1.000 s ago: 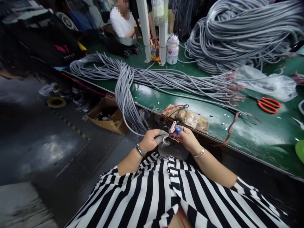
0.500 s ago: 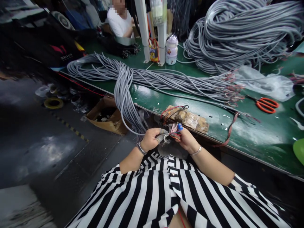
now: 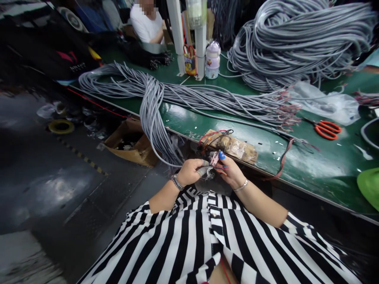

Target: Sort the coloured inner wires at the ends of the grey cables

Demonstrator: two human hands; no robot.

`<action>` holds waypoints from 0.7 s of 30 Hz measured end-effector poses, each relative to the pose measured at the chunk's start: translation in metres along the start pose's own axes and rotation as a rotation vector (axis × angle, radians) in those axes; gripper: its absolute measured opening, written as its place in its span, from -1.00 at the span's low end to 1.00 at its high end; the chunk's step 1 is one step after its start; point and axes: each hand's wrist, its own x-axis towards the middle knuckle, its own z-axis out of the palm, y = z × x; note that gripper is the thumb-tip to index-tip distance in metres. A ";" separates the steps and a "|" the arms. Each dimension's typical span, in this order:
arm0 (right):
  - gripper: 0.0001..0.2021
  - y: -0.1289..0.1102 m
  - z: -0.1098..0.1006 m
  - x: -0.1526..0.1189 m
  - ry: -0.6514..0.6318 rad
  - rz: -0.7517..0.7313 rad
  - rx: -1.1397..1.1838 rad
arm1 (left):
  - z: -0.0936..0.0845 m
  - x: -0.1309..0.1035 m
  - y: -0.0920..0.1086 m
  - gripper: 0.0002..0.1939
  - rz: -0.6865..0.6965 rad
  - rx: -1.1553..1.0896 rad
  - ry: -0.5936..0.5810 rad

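My left hand (image 3: 188,173) pinches the end of a grey cable at the bench's near edge, with grey covers on its thumb and forefinger. Thin coloured wires (image 3: 221,169) fan out from that end toward my right hand (image 3: 232,173). Under the blue-capped thumb of this hand is a small pinkish piece (image 3: 213,158), its kind too small to make out. Pale frayed strands (image 3: 211,173) hang just below the fingertips. Behind my hands lies a wooden block (image 3: 241,152) wrapped in tape, with red and black leads at its left end.
A long bundle of grey cables (image 3: 183,92) crosses the green bench (image 3: 254,136) and droops over its edge. Orange-handled scissors (image 3: 327,129) and a plastic bag (image 3: 328,102) lie right. A large cable coil (image 3: 296,43) stands behind. A cardboard box (image 3: 133,146) is below; a person (image 3: 146,23) sits opposite.
The pinkish piece has tilted and moved slightly left between my fingertips, and the coloured wires show more below it. Both hands stay close together; the whole view has shifted a little.
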 end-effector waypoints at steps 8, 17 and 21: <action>-0.44 0.011 -0.016 -0.002 0.046 0.087 0.053 | -0.006 -0.011 0.008 -0.78 0.143 -0.006 0.018; -0.38 0.015 -0.032 -0.013 -0.075 0.116 -0.093 | -0.018 -0.053 0.019 -0.72 0.177 0.034 -0.014; -0.34 0.012 -0.032 -0.016 -0.151 0.186 -0.130 | -0.020 -0.061 0.023 -0.76 0.284 0.123 0.099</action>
